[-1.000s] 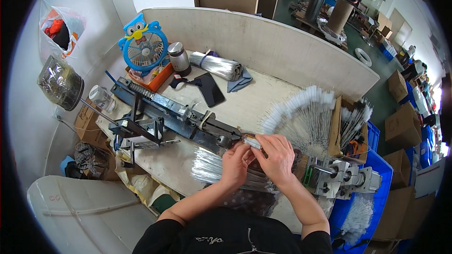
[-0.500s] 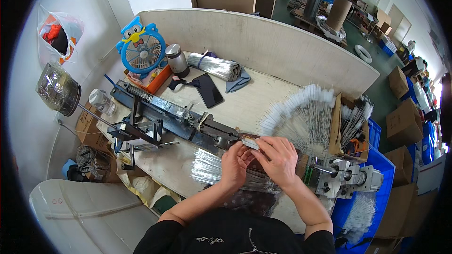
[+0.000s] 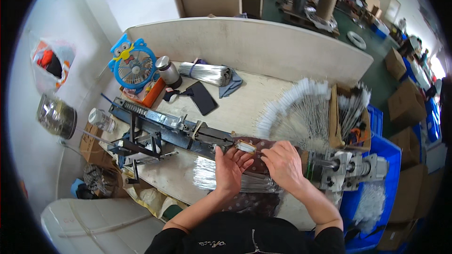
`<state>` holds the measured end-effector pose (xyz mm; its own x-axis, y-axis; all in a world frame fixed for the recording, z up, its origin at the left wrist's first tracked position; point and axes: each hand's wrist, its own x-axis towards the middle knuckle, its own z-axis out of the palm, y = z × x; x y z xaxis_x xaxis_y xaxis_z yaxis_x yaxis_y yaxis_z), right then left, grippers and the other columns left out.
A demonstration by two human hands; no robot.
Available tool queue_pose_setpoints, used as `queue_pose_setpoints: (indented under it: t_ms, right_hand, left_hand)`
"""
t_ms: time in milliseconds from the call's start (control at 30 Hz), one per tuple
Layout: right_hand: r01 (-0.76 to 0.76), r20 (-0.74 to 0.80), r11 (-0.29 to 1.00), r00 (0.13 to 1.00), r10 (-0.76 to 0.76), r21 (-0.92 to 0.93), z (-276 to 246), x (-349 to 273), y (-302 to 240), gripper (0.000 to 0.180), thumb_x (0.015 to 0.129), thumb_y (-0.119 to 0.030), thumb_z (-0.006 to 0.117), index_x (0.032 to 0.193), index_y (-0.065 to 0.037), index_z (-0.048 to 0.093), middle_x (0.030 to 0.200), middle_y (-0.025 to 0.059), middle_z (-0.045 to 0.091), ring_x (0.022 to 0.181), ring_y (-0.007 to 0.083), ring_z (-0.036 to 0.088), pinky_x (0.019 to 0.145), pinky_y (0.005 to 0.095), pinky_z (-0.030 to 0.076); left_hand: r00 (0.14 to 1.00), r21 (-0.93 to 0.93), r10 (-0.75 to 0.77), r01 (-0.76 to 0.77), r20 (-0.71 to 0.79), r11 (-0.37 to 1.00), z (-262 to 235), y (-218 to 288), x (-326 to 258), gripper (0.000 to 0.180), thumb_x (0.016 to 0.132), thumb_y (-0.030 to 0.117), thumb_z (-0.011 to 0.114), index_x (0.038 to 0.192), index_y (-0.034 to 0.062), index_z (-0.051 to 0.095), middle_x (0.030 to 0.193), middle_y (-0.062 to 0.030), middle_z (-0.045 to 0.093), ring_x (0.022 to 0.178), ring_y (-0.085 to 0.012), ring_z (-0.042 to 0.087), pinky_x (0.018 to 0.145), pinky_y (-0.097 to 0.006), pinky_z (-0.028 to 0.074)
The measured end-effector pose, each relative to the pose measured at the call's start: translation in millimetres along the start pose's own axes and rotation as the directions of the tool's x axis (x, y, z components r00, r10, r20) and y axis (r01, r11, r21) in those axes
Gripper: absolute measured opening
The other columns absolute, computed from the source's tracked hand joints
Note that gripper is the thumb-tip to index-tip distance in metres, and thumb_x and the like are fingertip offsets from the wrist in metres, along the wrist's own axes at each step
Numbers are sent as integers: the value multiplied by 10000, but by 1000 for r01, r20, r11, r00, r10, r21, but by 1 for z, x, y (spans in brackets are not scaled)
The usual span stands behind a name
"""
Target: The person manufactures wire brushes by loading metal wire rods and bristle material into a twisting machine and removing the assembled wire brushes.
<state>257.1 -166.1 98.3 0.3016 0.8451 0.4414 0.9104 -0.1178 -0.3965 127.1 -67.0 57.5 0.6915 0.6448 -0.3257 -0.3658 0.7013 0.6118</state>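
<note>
My left hand (image 3: 229, 171) is turned palm up with its fingers spread, below the end of a long dark metal jig (image 3: 188, 136). Close to its fingertips is a small pale block (image 3: 245, 147) with a brownish edge, at the jig's right end. My right hand (image 3: 285, 164) is pinched just right of that block; whatever lies between the fingers is too thin to make out. Beneath both hands is a bundle of straight silvery wires (image 3: 205, 174) on a dark dotted cloth (image 3: 252, 203). White-bristled wire brushes (image 3: 301, 108) lie fanned out beyond my right hand.
A motor-like metal unit (image 3: 351, 169) stands at the right, beside a blue bin (image 3: 395, 178). Behind it is a cardboard box (image 3: 335, 127) of brushes. A phone (image 3: 202, 99), a steel flask (image 3: 168, 72), a wrapped wire bundle (image 3: 205, 74) and a blue fan (image 3: 135, 66) occupy the back left.
My hands have drawn apart. The left has opened palm up, and the right has moved slightly right, away from the pale block both were touching. The whole view has shifted a little.
</note>
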Motion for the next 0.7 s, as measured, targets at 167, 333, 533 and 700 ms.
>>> queue_pose_setpoints:
  t_ms: [167, 333, 533, 700]
  right_hand:
    - [31, -42, 997, 999, -28, 72, -14, -8, -9, 143, 738, -72, 648, 880, -55, 650, 773, 53, 621, 787, 240, 582, 680, 332, 477]
    - [-66, 145, 988, 988, 46, 141, -5, -43, 11, 158, 764, -60, 598, 920, -62, 624, 728, 65, 613, 649, 237, 622, 556, 334, 504]
    - [-209, 241, 977, 951, 193, 45, 9, -60, 12, 129, 798, -122, 626, 911, -64, 653, 795, 95, 645, 708, 278, 643, 600, 371, 522]
    - [-154, 381, 985, 909, 170, -70, 15, -56, 9, 99, 801, -130, 614, 878, -70, 632, 805, 91, 622, 734, 278, 642, 619, 379, 522]
  left_hand:
    - [998, 194, -64, 62, 1, 979, -9, -3, -10, 646, 937, 533, 358, 1330, 21, 376, 1264, -126, 505, 1148, -232, 500, 925, -366, 410]
    - [991, 416, -120, 83, 63, 906, -40, 18, -26, 526, 912, 283, 551, 1347, 31, 397, 1292, -138, 515, 1150, -232, 529, 932, -380, 425]
    - [813, 9, 190, -221, -550, 975, -164, 75, -33, 310, 879, 323, 590, 1056, 69, 582, 907, -32, 615, 705, -152, 571, 614, -257, 455]
    - [491, 315, 512, -431, -705, 846, -318, 159, -82, 336, 795, 479, 680, 831, 153, 607, 678, 28, 580, 635, -91, 541, 566, -239, 434]
